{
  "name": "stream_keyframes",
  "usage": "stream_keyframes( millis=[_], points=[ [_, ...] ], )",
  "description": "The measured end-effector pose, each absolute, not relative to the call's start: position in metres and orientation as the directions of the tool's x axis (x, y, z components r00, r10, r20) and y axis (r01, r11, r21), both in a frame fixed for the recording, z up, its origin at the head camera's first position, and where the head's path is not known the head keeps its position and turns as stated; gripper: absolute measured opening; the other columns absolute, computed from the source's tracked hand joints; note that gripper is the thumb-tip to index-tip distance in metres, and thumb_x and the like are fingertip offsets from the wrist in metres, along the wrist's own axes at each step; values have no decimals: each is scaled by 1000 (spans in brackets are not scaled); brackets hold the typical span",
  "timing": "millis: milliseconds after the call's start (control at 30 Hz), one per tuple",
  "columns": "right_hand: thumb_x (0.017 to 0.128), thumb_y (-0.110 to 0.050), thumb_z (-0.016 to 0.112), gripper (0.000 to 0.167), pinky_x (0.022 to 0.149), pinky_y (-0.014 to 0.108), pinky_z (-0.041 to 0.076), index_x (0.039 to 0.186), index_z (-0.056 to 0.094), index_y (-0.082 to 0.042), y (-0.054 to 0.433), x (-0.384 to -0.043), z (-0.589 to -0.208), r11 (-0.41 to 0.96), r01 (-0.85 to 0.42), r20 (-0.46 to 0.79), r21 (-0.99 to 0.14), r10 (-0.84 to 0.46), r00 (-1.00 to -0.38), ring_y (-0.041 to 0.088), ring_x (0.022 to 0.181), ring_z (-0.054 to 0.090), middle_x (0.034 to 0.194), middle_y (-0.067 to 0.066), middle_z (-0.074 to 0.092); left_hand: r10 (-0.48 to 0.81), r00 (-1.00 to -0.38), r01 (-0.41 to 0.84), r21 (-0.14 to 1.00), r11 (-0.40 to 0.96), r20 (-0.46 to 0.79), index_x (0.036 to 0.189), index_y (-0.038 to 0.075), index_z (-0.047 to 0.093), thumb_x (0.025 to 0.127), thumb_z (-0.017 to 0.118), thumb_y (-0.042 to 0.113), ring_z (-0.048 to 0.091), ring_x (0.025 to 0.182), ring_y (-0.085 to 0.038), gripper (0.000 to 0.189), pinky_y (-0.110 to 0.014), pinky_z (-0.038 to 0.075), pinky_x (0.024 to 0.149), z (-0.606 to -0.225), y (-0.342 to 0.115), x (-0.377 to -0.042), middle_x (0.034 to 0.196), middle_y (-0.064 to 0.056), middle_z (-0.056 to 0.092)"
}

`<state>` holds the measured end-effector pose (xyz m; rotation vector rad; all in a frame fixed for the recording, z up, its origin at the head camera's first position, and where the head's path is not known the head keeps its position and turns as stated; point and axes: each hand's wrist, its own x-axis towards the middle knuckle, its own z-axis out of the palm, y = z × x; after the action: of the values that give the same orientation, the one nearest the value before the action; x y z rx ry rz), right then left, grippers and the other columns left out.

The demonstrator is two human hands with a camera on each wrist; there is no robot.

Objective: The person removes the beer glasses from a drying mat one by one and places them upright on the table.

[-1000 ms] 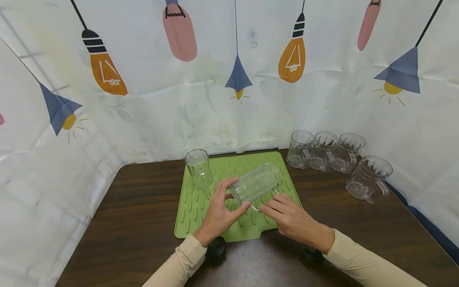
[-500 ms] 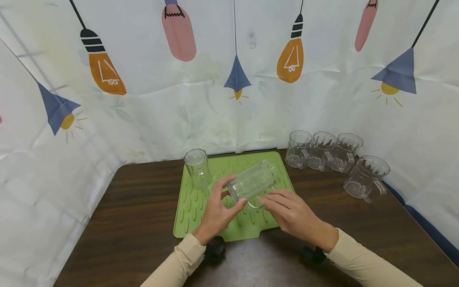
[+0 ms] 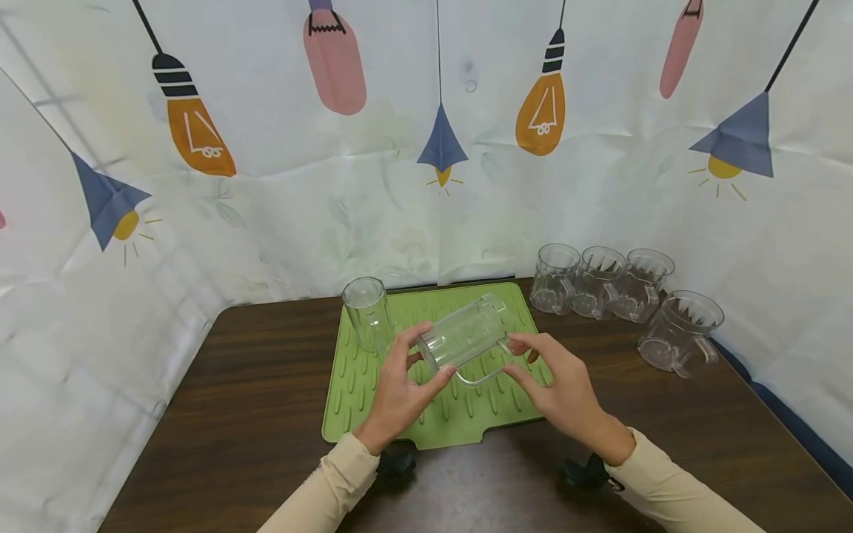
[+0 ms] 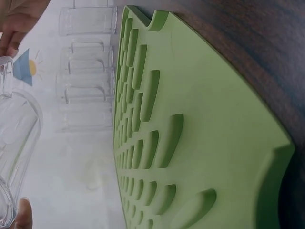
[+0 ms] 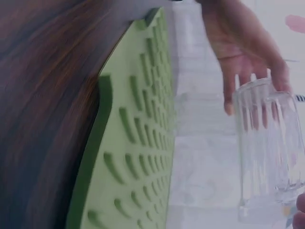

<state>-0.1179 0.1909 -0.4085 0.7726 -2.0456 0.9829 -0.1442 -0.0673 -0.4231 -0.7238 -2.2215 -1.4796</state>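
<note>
In the head view, a clear glass mug (image 3: 463,337) lies tilted in the air over a green drying mat (image 3: 440,429). My left hand (image 3: 400,392) grips its lower left end between thumb and fingers. The mug's handle (image 3: 476,381) faces toward me. At the handle's right end, my right hand (image 3: 566,385) has its thumb and fingertips bent around it, with a gap between them. The right wrist view shows the left fingers (image 5: 259,62) behind the fluted end of the mug. Only fingertips of the right hand (image 5: 299,214) show there.
Another glass mug (image 3: 369,314) stands upright on the mat's back left corner. Several clear mugs (image 3: 600,285) stand in a row at the back right of the dark wooden table (image 3: 253,385), one mug (image 3: 680,333) nearer. A patterned white curtain (image 3: 300,215) hangs behind.
The right hand's thumb and fingers have spread from a close pinch on the handle and moved slightly right. The held mug has shifted a little left, with the left hand still gripping it.
</note>
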Motion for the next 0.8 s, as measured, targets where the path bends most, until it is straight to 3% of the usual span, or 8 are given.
stream_keyframes(
  millis=[67,133,300,400,600,700,800],
  points=[
    [82,1,84,48,81,16,54,128,68,-3,191,-117,-410,500,-710,766,-495,-135,-629,20,89,69,106,10,75,209,-799,601,735,312,564,149,15,48,89,81,11,63,119,-25,69,-42,63,98,-423,-68,-144,139,-15,55],
    [82,7,81,50,83,14,55,129,67,-4,191,-117,-412,453,-667,718,-591,-81,-691,16,90,70,106,11,75,208,-799,601,737,308,564,149,15,47,89,81,11,63,119,-25,69,-42,62,98,-422,-68,-145,139,-14,55],
    [92,6,71,39,87,14,57,130,65,-2,190,-116,-417,290,-538,561,-791,-7,-828,4,99,69,111,13,73,203,-795,607,740,290,572,149,12,47,89,81,9,62,123,-28,69,-42,62,100,-422,-68,-146,141,-16,54],
    [96,2,69,35,86,16,58,130,65,-1,189,-116,-419,217,-444,460,-869,22,-888,2,100,70,111,6,73,201,-791,611,739,284,577,149,11,47,89,81,8,61,125,-30,70,-42,62,100,-422,-69,-146,142,-18,53],
    [102,-7,65,31,85,21,61,129,63,7,185,-118,-424,56,-281,283,-958,36,-958,2,92,71,105,-15,73,203,-791,612,745,265,577,150,11,46,89,80,6,60,127,-30,70,-42,61,101,-422,-68,-148,144,-19,52],
    [103,-8,62,31,86,22,61,129,61,10,182,-118,-426,-84,-244,243,-966,14,-970,3,94,72,103,-14,74,201,-793,609,750,259,575,150,11,46,89,79,5,59,127,-29,70,-41,61,102,-423,-68,-148,143,-19,52],
    [105,-8,60,27,87,22,62,128,63,5,181,-116,-428,-231,-220,231,-948,-19,-973,4,99,72,104,-10,75,202,-797,604,755,258,569,150,10,45,89,79,4,59,128,-29,70,-40,61,102,-425,-67,-148,143,-19,52]
  ],
)
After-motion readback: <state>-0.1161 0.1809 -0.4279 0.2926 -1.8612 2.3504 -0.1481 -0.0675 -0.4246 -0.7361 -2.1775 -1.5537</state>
